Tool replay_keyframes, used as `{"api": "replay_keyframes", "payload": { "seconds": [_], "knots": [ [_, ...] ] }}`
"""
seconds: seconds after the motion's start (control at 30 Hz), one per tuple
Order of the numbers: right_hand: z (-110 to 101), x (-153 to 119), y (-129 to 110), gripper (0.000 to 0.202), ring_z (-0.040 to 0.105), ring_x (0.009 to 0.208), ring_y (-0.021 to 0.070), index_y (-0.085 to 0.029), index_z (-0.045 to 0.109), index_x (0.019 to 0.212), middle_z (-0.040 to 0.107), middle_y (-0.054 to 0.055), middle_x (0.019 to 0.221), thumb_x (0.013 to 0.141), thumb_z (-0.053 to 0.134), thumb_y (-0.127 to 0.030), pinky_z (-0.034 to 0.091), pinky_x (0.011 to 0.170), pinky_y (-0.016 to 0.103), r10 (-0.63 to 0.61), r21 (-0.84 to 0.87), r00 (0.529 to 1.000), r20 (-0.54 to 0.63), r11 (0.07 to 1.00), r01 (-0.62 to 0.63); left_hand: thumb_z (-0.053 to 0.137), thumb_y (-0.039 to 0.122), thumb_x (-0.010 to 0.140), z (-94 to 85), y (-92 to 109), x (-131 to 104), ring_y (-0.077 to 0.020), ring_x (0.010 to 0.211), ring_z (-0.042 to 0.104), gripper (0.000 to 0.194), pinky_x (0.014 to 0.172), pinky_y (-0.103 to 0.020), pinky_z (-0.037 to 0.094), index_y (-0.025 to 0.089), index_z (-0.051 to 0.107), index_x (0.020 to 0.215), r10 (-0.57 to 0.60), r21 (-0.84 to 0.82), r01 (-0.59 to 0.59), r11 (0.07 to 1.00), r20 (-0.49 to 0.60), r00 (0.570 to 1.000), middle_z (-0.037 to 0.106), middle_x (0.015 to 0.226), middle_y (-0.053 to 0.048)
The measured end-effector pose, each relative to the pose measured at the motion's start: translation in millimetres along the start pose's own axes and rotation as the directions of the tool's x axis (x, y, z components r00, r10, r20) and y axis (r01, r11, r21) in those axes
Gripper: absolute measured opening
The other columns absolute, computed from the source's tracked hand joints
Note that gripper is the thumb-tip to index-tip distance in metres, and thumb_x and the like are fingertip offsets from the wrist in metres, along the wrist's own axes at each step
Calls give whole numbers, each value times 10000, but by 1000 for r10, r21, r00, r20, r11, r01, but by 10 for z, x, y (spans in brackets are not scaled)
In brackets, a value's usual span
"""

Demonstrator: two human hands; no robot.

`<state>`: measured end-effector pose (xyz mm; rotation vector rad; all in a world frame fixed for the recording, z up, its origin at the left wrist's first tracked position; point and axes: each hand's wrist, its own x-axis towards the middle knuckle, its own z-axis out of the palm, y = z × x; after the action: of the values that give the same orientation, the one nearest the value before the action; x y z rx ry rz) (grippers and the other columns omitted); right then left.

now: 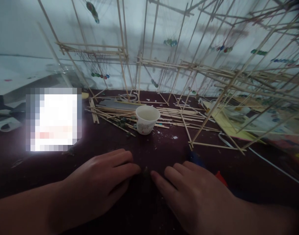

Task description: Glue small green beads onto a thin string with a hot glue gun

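My left hand (107,176) is low over the dark tabletop, its fingers curled and pressed together, the index fingertip pointing right. Opposite it is my right hand (188,186), fingers bent and index finger reaching left. A narrow gap separates the two fingertips. In that gap is a small dim speck (146,169), too dark to name. Whatever the fingers pinch, if anything, is hidden under the hands. Just beyond them a white paper cup (145,122) stands upright. Dark green marbles (123,122) lie to its left.
Thin wooden sticks (188,114) lie behind the cup. Stick frames (124,49) with marbles hung on threads rise at the back and right. A bright pixelated screen (57,117) stands left. A red piece (221,179) shows behind my right hand. Yellow paper (227,120) lies right.
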<state>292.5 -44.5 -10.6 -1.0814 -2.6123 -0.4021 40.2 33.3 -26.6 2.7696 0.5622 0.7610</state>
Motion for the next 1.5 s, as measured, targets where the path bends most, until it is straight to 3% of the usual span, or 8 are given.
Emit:
{"api": "replay_keyframes", "payload": {
  "seconds": [0.3, 0.73, 0.9, 1.1, 1.5],
  "knots": [
    [-3, 11, 14, 236, 615, 594, 196, -138, 822, 1030, 745, 9, 755, 941, 605, -109, 460, 546, 367, 23, 25, 1000, -12, 999, -22, 473, 24, 946, -10, 12, 49, -141, 740, 622, 312, 641, -246, 486, 211, 722, 955, -12, -16, 12, 1000, -12, 1000, 672, 837, 1],
    [-27, 21, 45, 352, 635, 612, 192, -100, 780, 1234, 746, 17, 757, 1087, 467, -166, 462, 562, 366, 4, 14, 1000, 5, 1000, -4, 473, 68, 1026, 16, -9, 9, -147, 727, 626, 303, 634, -262, 486, 226, 729, 993, -18, -33, 18, 999, -1, 1000, 675, 828, 3],
    [-47, 23, 28, 253, 606, 590, 179, -136, 820, 1138, 720, -5, 722, 1041, 589, -174, 451, 524, 358, 3, -12, 1000, 5, 1000, -3, 475, 73, 1029, 20, -29, -13, -146, 727, 635, 309, 638, -276, 488, 225, 742, 993, 3, -33, -3, 999, 8, 1000, 688, 859, -7],
    [-52, 20, 0, 272, 602, 613, 190, -109, 816, 1190, 732, 1, 750, 968, 684, -193, 468, 549, 362, -14, -48, 1000, 21, 999, 15, 449, 94, 1046, 29, -40, -6, -162, 700, 618, 343, 620, -298, 479, 209, 764, 973, 33, 6, -34, 999, 13, 999, 683, 838, -21],
    [-8, 20, 9, 311, 605, 644, 198, -77, 800, 1231, 752, 17, 798, 966, 650, -145, 469, 566, 368, -40, -24, 998, 54, 999, 41, 448, 43, 982, 8, -30, 28, -165, 703, 606, 346, 621, -292, 463, 205, 752, 943, 39, 5, -39, 999, 31, 999, 672, 827, -18]
  ]
}}
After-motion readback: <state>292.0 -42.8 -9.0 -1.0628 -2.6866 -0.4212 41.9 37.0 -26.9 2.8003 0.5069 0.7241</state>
